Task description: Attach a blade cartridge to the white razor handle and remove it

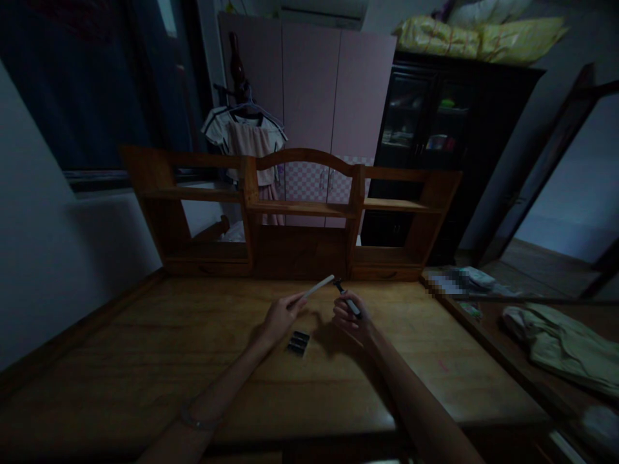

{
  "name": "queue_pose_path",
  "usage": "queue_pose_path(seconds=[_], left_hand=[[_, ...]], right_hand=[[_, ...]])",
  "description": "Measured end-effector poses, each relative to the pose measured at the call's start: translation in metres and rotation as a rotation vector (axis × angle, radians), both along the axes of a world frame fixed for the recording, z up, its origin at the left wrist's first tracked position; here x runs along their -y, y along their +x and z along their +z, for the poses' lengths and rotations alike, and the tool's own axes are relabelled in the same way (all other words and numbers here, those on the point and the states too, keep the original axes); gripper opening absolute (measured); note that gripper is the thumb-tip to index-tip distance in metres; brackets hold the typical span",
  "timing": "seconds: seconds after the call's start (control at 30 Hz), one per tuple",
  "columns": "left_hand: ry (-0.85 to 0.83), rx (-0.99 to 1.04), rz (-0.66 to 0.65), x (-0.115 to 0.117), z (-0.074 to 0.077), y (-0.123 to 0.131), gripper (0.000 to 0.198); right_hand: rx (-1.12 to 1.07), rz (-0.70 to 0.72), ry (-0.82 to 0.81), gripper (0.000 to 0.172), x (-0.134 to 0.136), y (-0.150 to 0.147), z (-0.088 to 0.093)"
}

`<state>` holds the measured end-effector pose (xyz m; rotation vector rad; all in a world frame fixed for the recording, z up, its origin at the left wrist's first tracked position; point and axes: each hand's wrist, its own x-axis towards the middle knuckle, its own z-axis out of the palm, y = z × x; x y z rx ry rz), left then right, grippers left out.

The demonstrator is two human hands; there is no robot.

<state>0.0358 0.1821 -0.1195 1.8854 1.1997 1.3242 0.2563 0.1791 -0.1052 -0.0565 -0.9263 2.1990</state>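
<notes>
The left forearm [227, 393], banded by a bracelet [199, 423], lies nearest, before the dark compartmented case [298, 343] on the desk [193, 348]. The case: presumably light and stiff, best lifted by its edges. Beyond it to the left, the left hand [280, 317] pinches a pale stick [319, 285], probably light, rigid. Beyond it to the right, the right hand [356, 326] curls closed around a razor-like tool [352, 306], likely smooth, best gripped mid-handle

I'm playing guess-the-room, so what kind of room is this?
It's probably a bedroom in someone's home, though I can't see a bed for sure. There's a pink wardrobe, hanging clothes and a wooden desk with shelves.
</notes>
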Motion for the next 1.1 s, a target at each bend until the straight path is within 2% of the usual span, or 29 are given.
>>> queue_pose_path(seconds=[0.1,0.27,0.47,0.63,0.7,0.83,0.9,1.1], left_hand=[[0.004,0.033,-0.003,0.001,0.005,-0.003,0.039],[0.023,0.025,-0.131,0.006,0.007,0.002,0.036],[0.012,0.052,0.019,0.000,0.004,-0.003,0.039],[0.026,0.001,-0.119,0.006,0.007,0.001,0.037],[0.013,-0.043,-0.090,0.005,0.003,0.003,0.036],[0.019,-0.071,0.064,-0.002,-0.004,-0.002,0.038],[0.028,-0.038,0.074,-0.004,-0.003,-0.006,0.038],[0.047,0.010,-0.074,0.002,0.004,-0.001,0.037]], right_hand=[[-0.017,-0.012,-0.010,0.045,0.002,0.000,0.002],[0.014,-0.017,-0.016,0.045,0.005,-0.001,0.005],[0.023,-0.041,-0.016,0.045,0.006,0.000,0.005],[0.055,-0.031,-0.015,0.045,0.005,0.000,0.005],[0.052,-0.022,-0.023,0.043,0.004,-0.001,0.004],[0.062,0.016,-0.026,0.044,0.004,-0.004,0.003],[0.066,0.012,-0.022,0.044,0.005,-0.004,0.003],[0.075,-0.019,-0.018,0.044,0.006,-0.004,0.005]])
